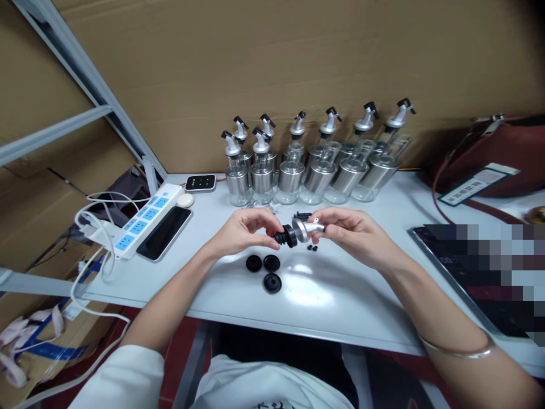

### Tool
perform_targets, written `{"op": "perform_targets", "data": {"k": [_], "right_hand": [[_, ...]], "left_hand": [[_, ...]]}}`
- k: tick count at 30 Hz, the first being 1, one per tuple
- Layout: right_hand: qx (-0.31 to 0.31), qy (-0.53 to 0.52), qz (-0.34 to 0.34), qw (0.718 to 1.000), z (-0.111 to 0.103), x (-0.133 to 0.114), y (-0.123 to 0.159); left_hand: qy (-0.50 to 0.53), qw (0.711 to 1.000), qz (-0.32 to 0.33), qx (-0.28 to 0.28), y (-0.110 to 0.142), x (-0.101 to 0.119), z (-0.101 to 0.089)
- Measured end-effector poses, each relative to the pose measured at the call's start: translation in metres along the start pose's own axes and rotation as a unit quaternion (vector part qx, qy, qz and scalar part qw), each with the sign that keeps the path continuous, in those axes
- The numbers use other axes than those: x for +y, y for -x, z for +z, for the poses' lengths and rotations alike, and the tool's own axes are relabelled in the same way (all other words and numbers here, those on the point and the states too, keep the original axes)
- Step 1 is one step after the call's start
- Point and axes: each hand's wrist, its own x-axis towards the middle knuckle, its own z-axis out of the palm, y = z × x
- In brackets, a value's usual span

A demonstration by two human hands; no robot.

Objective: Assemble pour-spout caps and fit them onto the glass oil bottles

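Between the fingertips of my left hand is a black ribbed stopper with a wide collar. My right hand pinches a silver pour spout by its narrow end. The spout's round base faces the stopper's collar, close against it; whether they are joined I cannot tell. Below my hands lie several black stoppers, one nearest the table edge. Tiny black parts and a little pile of black levers lie by my right fingers.
Several glass-and-steel bottles, some with silver spouts, stand along the cardboard wall. At left are a power strip, a phone and a small device. A dark tablet and a brown bag occupy the right.
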Motion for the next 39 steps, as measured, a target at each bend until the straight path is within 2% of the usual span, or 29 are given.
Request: {"op": "perform_targets", "data": {"k": [13,19,21,22,24,26,27,30,33,36,39], "right_hand": [[-0.009,0.019,0.015,1.0,0.005,0.007,0.0],[-0.026,0.011,0.014,1.0,0.008,0.008,-0.002],[0.004,0.054,0.003,0.999,0.012,0.008,-0.003],[0.042,0.096,-0.015,0.994,0.014,0.008,-0.004],[0.137,0.183,-0.065,0.971,0.018,0.008,-0.004],[0.189,0.223,-0.089,0.952,0.023,0.01,-0.004],[0.186,0.223,-0.084,0.953,0.025,0.01,-0.004],[0.124,0.207,-0.045,0.969,0.028,0.013,-0.003],[0.09,0.19,-0.027,0.977,0.03,0.015,-0.004],[0.1,0.14,-0.03,0.985,0.029,0.015,-0.004],[0.112,0.09,-0.024,0.989,0.028,0.014,-0.004]], "left_hand": [[-0.001,1.0,-0.009,-0.005,-0.001,0.001,0.005],[0.02,0.999,0.035,0.002,-0.002,-0.004,0.005],[0.006,0.998,0.051,0.027,-0.003,-0.004,0.003],[-0.013,0.997,0.056,0.043,-0.003,-0.003,0.003],[-0.07,0.993,0.062,0.075,-0.003,-0.002,0.004],[-0.143,0.983,0.072,0.095,-0.002,-0.002,0.007],[-0.18,0.976,0.077,0.097,-0.001,-0.002,0.009],[-0.272,0.954,0.102,0.078,0.0,-0.003,0.016],[-0.319,0.936,0.138,0.059,0.002,-0.006,0.02],[-0.319,0.932,0.155,0.075,0.002,-0.007,0.021],[-0.297,0.942,0.128,0.089,0.002,-0.008,0.019]]}}
